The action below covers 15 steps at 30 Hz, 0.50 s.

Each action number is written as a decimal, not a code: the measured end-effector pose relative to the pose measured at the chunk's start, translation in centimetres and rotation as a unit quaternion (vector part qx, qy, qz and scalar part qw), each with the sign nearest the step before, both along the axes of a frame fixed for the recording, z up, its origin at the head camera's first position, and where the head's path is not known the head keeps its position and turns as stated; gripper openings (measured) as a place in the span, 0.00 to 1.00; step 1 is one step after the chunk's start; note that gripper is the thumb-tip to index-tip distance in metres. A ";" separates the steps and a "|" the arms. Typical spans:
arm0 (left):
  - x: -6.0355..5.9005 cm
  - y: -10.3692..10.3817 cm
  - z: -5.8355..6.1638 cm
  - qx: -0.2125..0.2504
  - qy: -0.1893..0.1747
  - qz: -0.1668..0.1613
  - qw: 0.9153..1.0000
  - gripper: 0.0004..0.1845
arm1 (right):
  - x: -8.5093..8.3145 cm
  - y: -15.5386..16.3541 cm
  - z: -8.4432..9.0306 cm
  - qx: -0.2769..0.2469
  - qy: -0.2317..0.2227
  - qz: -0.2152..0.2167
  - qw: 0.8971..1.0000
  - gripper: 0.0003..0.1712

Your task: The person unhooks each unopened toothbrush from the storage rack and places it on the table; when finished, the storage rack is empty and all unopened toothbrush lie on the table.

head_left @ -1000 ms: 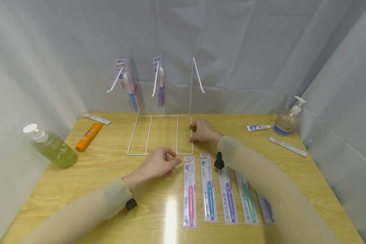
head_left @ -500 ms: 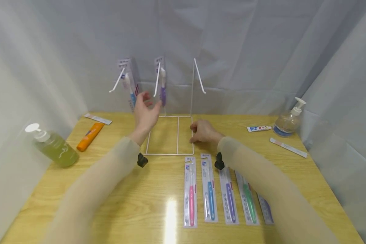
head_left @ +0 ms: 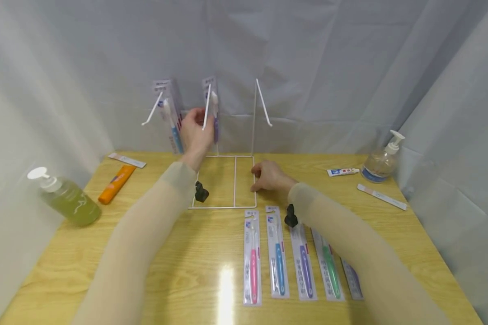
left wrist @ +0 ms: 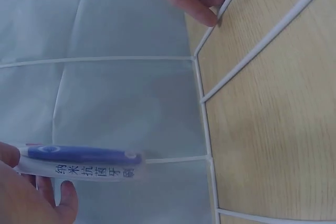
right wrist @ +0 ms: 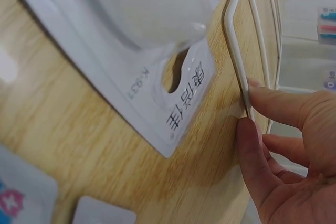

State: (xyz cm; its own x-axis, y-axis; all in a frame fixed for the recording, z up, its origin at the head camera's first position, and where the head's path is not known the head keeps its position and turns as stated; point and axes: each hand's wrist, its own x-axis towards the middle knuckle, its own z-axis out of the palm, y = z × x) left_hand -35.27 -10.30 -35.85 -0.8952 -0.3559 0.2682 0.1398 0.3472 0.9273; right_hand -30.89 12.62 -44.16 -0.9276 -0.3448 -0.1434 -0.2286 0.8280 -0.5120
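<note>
A white wire rack [head_left: 234, 181] stands at the back of the table, with three hooks. A blue toothbrush pack [head_left: 172, 121] hangs on its left hook and a purple toothbrush pack [head_left: 214, 115] on the middle one; the right hook [head_left: 264, 102] is bare. My left hand [head_left: 198, 125] is raised between the two packs. In the left wrist view it [left wrist: 29, 182] pinches the lower end of the purple pack [left wrist: 84, 163]. My right hand [head_left: 267, 176] rests on the table and pinches the right wire of the rack's base [right wrist: 242, 85] between thumb and finger [right wrist: 273, 103].
Several toothbrush packs lie in a row at the front: pink [head_left: 253, 258], blue [head_left: 278, 251], purple [head_left: 303, 262], green [head_left: 329, 266]. A green soap bottle [head_left: 67, 199] and orange tube [head_left: 115, 183] lie left. A clear pump bottle [head_left: 380, 161] and small tube [head_left: 343, 171] lie right.
My left hand has lifted off the table near the pink pack and gone up and back to the hanging purple pack. The right hand has stayed on the rack's base.
</note>
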 end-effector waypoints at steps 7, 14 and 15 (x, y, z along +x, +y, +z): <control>0.6 0.7 0.7 0.001 0.029 -0.043 0.999 0.12 | 0.2 0.0 0.0 -0.009 -0.003 -0.002 1.000 0.39; 1.8 1.9 1.6 0.015 0.041 -0.085 0.995 0.14 | 0.0 0.2 -0.1 -0.016 -0.003 0.000 1.000 0.40; 2.1 2.2 1.7 0.012 0.039 -0.099 0.994 0.15 | 0.0 0.2 -0.1 -0.017 -0.003 0.000 1.000 0.40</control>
State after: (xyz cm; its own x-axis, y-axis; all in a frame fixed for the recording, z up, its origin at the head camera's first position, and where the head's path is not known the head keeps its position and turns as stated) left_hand -33.13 -8.10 -34.14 -0.9250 -0.1823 0.3335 0.2755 0.2828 0.9188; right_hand -30.88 12.80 -44.27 -0.9269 -0.3490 -0.1379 -0.2247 0.8104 -0.5411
